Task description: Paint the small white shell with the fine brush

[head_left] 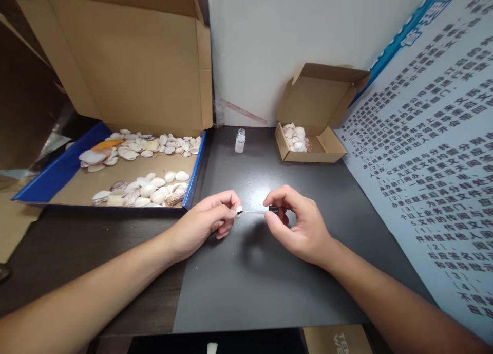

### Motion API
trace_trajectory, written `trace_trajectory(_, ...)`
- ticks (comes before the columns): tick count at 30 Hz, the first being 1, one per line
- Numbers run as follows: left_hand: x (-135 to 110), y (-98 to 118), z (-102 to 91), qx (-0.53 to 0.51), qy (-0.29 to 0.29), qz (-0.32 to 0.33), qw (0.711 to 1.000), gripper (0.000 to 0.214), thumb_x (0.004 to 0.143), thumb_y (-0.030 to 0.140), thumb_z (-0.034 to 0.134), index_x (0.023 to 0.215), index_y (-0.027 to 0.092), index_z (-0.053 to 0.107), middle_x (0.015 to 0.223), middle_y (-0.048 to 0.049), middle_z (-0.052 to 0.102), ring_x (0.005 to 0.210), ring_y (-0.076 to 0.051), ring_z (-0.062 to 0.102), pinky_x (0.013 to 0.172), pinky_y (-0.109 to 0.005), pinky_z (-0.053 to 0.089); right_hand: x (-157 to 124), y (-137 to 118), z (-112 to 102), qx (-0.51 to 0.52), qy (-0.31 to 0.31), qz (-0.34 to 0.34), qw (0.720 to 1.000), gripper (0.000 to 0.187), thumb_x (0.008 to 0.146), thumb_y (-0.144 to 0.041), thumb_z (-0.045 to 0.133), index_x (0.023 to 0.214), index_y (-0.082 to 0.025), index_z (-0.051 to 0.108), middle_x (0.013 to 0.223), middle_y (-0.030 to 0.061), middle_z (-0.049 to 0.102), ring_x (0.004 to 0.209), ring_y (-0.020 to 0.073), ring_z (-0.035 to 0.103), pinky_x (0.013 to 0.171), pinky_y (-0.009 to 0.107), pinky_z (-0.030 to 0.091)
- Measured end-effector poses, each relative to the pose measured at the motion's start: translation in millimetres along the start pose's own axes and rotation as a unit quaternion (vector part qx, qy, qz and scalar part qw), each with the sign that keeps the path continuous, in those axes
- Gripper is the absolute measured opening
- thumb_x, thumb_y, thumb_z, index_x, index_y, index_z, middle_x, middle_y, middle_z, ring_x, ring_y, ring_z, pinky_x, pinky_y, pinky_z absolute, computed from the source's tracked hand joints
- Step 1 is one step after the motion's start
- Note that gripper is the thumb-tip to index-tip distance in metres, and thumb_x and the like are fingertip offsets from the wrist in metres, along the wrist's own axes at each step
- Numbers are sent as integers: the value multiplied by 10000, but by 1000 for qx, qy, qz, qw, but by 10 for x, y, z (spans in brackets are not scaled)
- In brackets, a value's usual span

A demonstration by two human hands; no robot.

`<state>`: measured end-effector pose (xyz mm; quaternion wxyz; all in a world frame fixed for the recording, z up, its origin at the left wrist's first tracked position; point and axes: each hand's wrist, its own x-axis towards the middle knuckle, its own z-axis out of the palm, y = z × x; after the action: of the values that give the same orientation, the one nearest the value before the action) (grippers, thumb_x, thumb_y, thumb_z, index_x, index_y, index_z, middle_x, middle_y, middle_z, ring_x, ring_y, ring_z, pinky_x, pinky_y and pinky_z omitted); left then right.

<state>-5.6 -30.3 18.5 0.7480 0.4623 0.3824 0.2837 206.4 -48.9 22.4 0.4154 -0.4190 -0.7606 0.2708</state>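
Above the dark grey mat (231,292), I see from my remote post the left hand (204,221) pinching a small white shell (239,208) right at the tips of thumb and forefinger. Opposite, the right hand (300,221) grips a black cap (273,209) between thumb and fingers, and the cap's thin wand (254,211) reaches across to the shell, dark end against it. Well beyond both hands I make out an upright glass bottle (240,141)

On the surface (231,282), a large box (46,182) holding shells (148,190) lies beyond the left hand (206,220), leftward; a small box (313,155) of shells sits beyond the right hand (302,223), a bottle (240,142) between the boxes.
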Motion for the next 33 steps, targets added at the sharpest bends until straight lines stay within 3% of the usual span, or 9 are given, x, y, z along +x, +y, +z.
trace_trajectory(4,-4,3,-3,1,-3,5,1000,82,803,236,564,768,188,507,538,60,402,508,-89,334,510,-216,303,-5,-2,1,-38,11,-10,999,83,830,-170,609,893,-206,568,628,-69,455,512,82,442,507,212,391)
trace_trajectory(12,-11,3,9,-3,3,1,1000,59,786,218,560,776,187,511,535,62,400,509,-90,337,506,-215,302,-23,6,-28,47,-24,-18,998,54,920,-194,518,929,-221,563,668,-53,507,558,91,486,541,210,425)
trace_trajectory(17,-4,2,11,-1,-1,3,1000,83,804,236,570,773,186,511,546,60,408,512,-89,342,509,-217,306,-11,4,-9,-16,8,-24,1000,134,821,-143,609,922,-217,561,657,-71,466,519,75,445,514,203,398)
trace_trajectory(23,-9,10,7,-5,0,2,1000,91,804,239,576,771,190,507,542,64,393,511,-89,338,507,-215,300,-16,10,-14,27,-9,-20,999,84,884,-178,564,955,-221,557,676,-62,494,542,80,484,528,202,421)
trace_trajectory(28,-12,9,5,-4,2,6,1000,99,810,249,578,772,187,511,553,61,403,516,-87,338,512,-214,305,-8,2,-8,-21,16,-27,999,142,820,-145,626,923,-216,560,681,-64,488,532,75,456,530,210,409)
trace_trajectory(33,1,7,4,-5,4,2,1000,88,797,236,571,767,189,503,538,62,405,513,-90,334,510,-216,304,-23,14,-31,42,-6,-10,999,82,905,-185,540,973,-225,562,683,-50,501,567,101,490,543,228,438)
